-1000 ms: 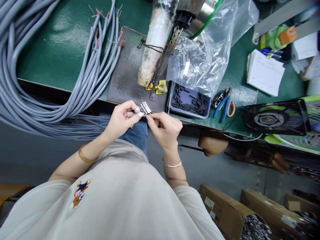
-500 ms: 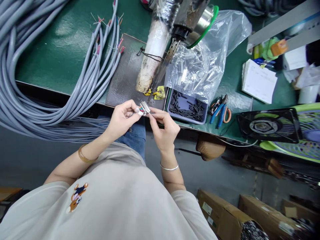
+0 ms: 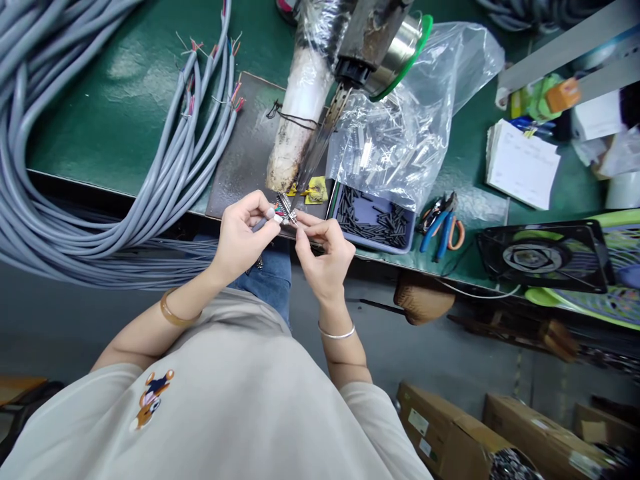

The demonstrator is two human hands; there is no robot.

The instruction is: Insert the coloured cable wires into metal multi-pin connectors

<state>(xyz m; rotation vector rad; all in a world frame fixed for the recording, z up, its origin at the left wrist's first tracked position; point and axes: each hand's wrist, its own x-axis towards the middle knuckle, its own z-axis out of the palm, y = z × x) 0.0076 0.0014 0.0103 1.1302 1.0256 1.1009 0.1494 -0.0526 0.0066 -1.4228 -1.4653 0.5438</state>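
My left hand (image 3: 243, 235) is closed in a pinch on the stripped end of a grey cable, whose coloured wires carry a small metal connector (image 3: 286, 209). My right hand (image 3: 324, 251) is also closed, its fingertips pinching the connector from the right. Both hands meet just below the front edge of the green bench (image 3: 115, 107), over a dark metal plate (image 3: 245, 157). The connector now shows edge-on and looks thin.
A big bundle of grey cables (image 3: 75, 173) lies on the left. Behind the hands stand a wrapped tool (image 3: 300, 113), a clear bag of parts (image 3: 400, 127), a blue tray of black sleeves (image 3: 373, 217), cutters (image 3: 443, 223), papers (image 3: 523, 170) and a fan (image 3: 543, 257). Cardboard boxes (image 3: 450, 427) sit on the floor.
The connector has turned from face-on to edge-on between my fingers. Both hands shifted slightly left and up toward the bench edge.
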